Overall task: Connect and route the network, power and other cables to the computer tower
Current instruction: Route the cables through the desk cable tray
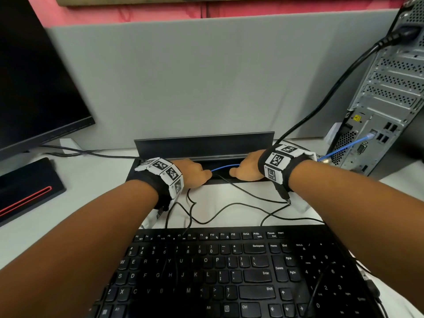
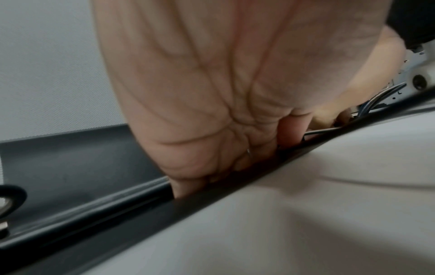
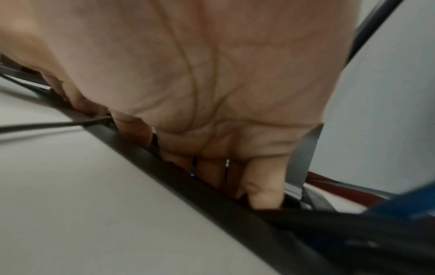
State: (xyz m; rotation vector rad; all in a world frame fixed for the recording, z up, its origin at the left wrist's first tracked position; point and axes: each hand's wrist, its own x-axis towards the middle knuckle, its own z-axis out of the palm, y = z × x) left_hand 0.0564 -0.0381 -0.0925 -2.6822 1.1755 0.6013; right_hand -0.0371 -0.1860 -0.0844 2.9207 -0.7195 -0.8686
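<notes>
The grey computer tower (image 1: 390, 92) stands at the right, its rear panel facing me. A blue network cable (image 1: 344, 148) is plugged into it and runs left under my right hand (image 1: 245, 166), then across to my left hand (image 1: 199, 172). Both hands reach into the dark cable slot (image 1: 204, 143) in the desk, and their fingertips are hidden inside it. My left hand (image 2: 212, 93) pinches the cable (image 2: 324, 131) between thumb and forefinger. The fingers (image 3: 261, 186) of my right hand (image 3: 188, 74) point straight down into the slot. A thick black power cable (image 1: 321, 106) drops from the tower's top into the slot.
A black keyboard (image 1: 229, 271) lies in front of me, with thin black cables (image 1: 229, 207) looped between it and the slot. A dark monitor (image 1: 34, 76) and its red-striped base (image 1: 27, 191) stand at the left. A grey partition (image 1: 183, 76) closes the back.
</notes>
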